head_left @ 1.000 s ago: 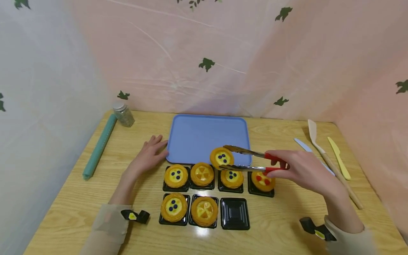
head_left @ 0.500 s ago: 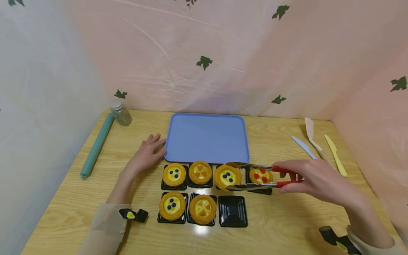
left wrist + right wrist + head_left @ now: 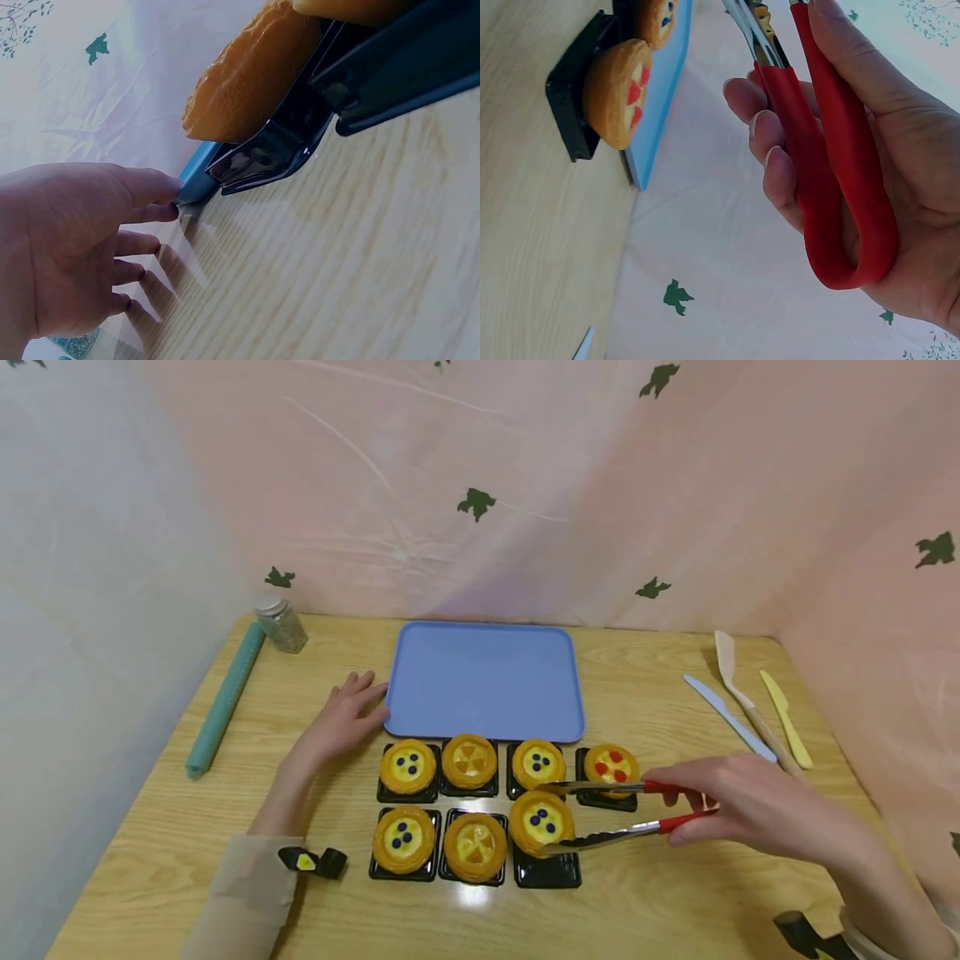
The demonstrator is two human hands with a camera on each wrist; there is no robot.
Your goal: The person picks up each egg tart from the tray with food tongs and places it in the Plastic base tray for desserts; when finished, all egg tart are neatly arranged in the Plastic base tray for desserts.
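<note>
My right hand (image 3: pixel 738 802) grips red-handled metal tongs (image 3: pixel 847 157). Between the tong tips is an egg tart (image 3: pixel 541 823) with blue berries, over the front-right black square tray (image 3: pixel 551 872), whose back part it hides. My left hand (image 3: pixel 341 720) lies with fingers spread, its fingertips at the left edge of the blue serving tray (image 3: pixel 483 681). In the left wrist view, the thumb and a finger meet that tray's edge. Other tarts sit on black trays in two rows, among them a red-topped tart (image 3: pixel 611 767) at back right and an orange-topped tart (image 3: pixel 475 847) in front.
A teal rolling pin (image 3: pixel 225 702) and a glass jar (image 3: pixel 282 624) stand at the left. To the right lie a blue knife (image 3: pixel 723 714), a spatula (image 3: pixel 738 689) with wooden handle and a yellow knife (image 3: pixel 786 718). A cloth backdrop (image 3: pixel 480 560) rises behind the table.
The right hand has brought the berry tart in the tongs from the blue tray's front edge, over the back row, to the front-right black tray. The left hand stays at the tray's edge.
</note>
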